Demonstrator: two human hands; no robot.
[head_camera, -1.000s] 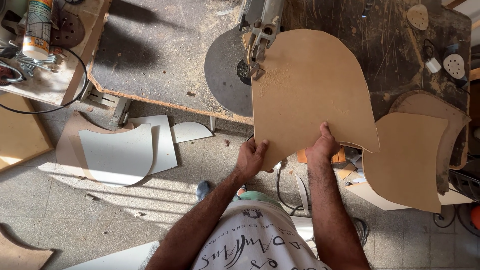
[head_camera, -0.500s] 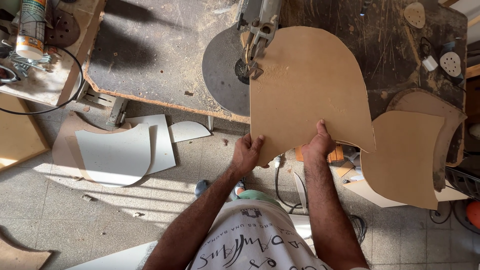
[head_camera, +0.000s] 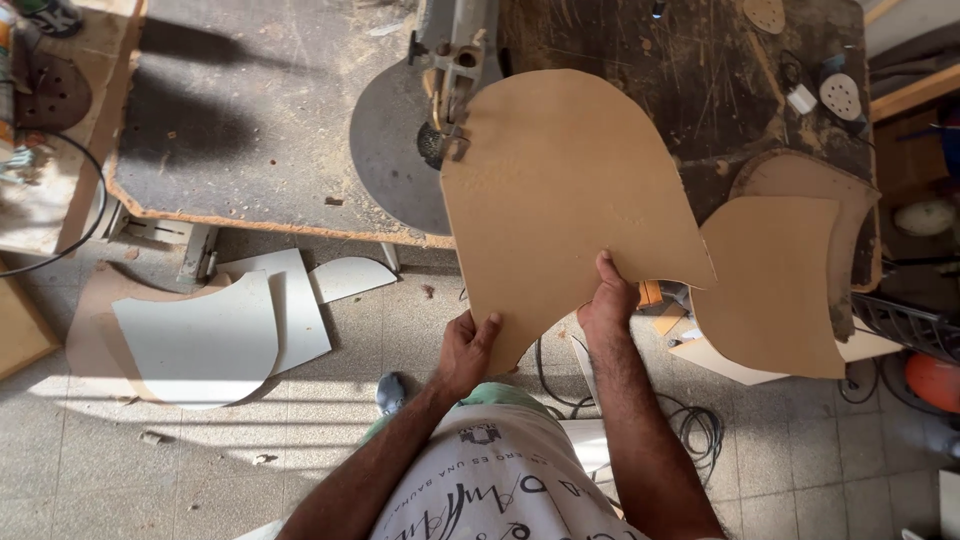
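I hold a curved brown fibreboard panel (head_camera: 565, 190) flat against the round metal saw table (head_camera: 385, 145), its left edge at the blade guide of the saw head (head_camera: 452, 60). My left hand (head_camera: 468, 350) grips the panel's near pointed corner. My right hand (head_camera: 608, 300) grips the near edge to the right, thumb on top. Both forearms reach up from the bottom of the view.
A dusty workbench (head_camera: 250, 110) carries the saw. Stacked cut brown panels (head_camera: 775, 285) lean at its right end. White and brown offcuts (head_camera: 200, 335) lie on the tiled floor at left. Black cables (head_camera: 690, 425) coil by my feet. Sanding discs (head_camera: 838, 95) lie on the bench.
The panel has swung a little, its left edge staying at the blade. My hands kept their grip on the near edge.
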